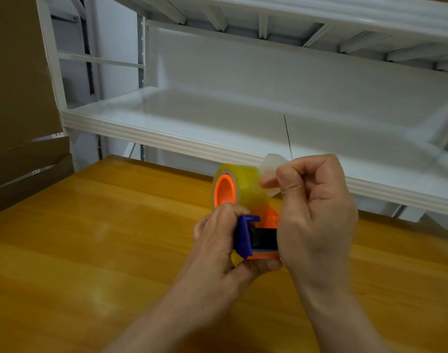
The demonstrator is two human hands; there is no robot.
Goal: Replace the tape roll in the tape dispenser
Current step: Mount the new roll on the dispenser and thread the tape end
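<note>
An orange tape dispenser (267, 254) with a purple front piece (244, 234) and a black roller is held above the wooden table. A yellowish clear tape roll (246, 183) sits on its orange hub (224, 190). My left hand (215, 247) grips the dispenser from the left and underneath. My right hand (314, 212) is to the right of the roll, thumb and forefinger pinching the loose clear tape end (272, 164) that is lifted off the roll's top. The dispenser's right side is hidden behind my right hand.
The wooden table (103, 250) spreads out below my hands. A white metal shelf unit (192, 128) runs along behind it, its front lip close behind the roll. Brown cardboard (16, 98) stands at the left edge.
</note>
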